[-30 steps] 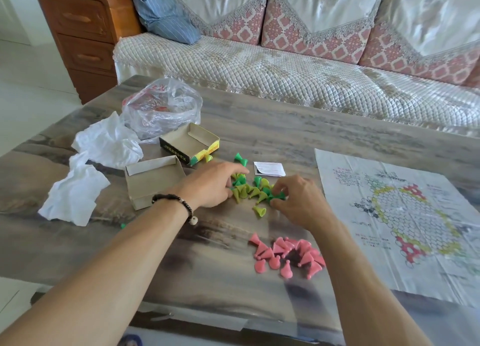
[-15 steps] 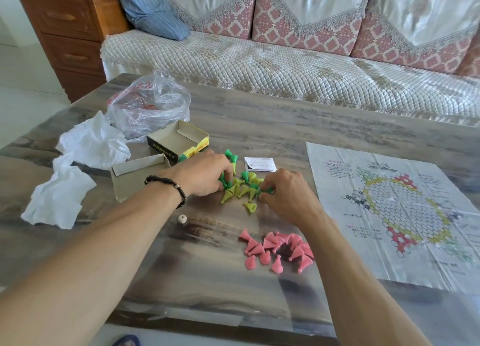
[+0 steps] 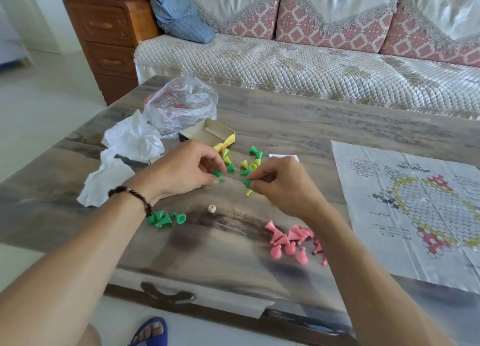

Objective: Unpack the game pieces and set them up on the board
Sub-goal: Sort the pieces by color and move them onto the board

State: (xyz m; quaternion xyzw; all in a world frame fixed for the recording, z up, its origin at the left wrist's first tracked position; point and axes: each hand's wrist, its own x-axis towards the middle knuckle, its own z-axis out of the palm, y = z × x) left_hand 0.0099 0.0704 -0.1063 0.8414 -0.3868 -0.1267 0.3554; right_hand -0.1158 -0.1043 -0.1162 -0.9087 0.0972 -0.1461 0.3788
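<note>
Three colours of cone pieces lie loose on the surface [image 3: 298,117], so the unpacking looks done: a pink pile [image 3: 291,238] near the right forearm, a small green group [image 3: 162,219] beside the left wrist, and a mixed green and yellow cluster [image 3: 245,164] between the hands. The left hand [image 3: 181,171] pinches a green piece [image 3: 217,173] in its fingers; the right hand [image 3: 283,183] pinches another green piece [image 3: 246,182]. Sorting by colour seems the step in hand, about half finished. The paper board [image 3: 415,210] lies flat to the right, well apart from the piles, with no piece on it, so all the setting up is left.
</note>
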